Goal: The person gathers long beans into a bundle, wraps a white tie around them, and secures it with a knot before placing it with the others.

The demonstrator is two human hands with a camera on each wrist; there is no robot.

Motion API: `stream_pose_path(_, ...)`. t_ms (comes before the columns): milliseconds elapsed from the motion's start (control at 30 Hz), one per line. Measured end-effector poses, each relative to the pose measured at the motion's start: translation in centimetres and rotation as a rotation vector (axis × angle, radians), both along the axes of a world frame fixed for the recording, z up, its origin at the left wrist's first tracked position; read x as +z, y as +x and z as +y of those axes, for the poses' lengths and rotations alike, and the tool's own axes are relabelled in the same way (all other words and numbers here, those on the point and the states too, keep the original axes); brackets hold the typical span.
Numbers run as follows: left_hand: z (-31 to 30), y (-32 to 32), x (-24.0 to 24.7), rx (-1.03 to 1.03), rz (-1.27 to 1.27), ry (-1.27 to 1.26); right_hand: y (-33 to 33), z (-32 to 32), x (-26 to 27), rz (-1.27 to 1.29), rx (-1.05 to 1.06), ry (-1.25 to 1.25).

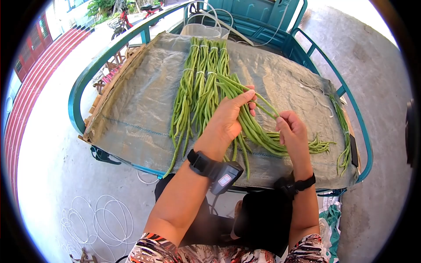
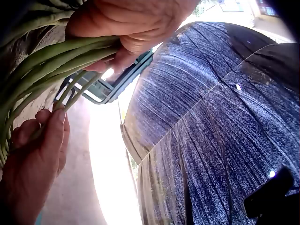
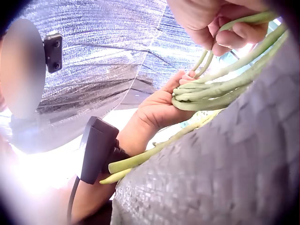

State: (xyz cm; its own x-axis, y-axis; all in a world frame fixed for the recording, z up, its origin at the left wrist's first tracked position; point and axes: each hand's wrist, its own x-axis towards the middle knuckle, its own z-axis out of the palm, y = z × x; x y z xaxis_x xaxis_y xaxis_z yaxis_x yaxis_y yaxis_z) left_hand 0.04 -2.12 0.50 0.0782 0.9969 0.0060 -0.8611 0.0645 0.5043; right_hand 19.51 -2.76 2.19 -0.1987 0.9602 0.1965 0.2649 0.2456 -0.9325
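Note:
My left hand (image 1: 230,116) grips a bunch of long green beans (image 1: 256,133) near its upper end, over the grey sheet. To its right, my right hand (image 1: 294,131) pinches one or two bean strands (image 1: 267,107) that run out of the left hand. In the left wrist view the left hand (image 2: 131,28) curls round the beans (image 2: 51,61) while the right hand (image 2: 37,154) holds thin strands. The right wrist view shows the left hand (image 3: 157,110) and the right hand (image 3: 220,23) close together. Several tied bundles (image 1: 201,83) lie left of the held bunch.
The grey sheet (image 1: 136,87) covers a cart bed with teal rails (image 1: 103,57). Another tied bundle (image 1: 342,127) lies at the right edge. Behind the sheet stands a clear plastic tub (image 1: 201,30). White cord loops (image 1: 105,219) lie on the ground at lower left.

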Motion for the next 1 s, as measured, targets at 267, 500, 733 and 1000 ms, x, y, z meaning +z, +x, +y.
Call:
stream_pose_path(267, -0.2, 0.3, 0.2, 0.112, -0.01, -0.056, -0.3, -0.5, 0.3, -0.042, 0.066, -0.047)
stream_pose_path(500, -0.2, 0.3, 0.2, 0.141, 0.003, -0.125, -0.1, -1.1, 0.7, -0.255, 0.205, -0.036)
stream_pose_path(733, -0.4, 0.3, 0.4, 0.145, -0.006, -0.136, -0.1, -1.2, 0.8, -0.224, 0.208, -0.07)
stream_pose_path(1000, -0.3, 0.3, 0.3, 0.159, 0.004, -0.153, -0.4, -1.3, 0.8, -0.236, 0.181, -0.084)
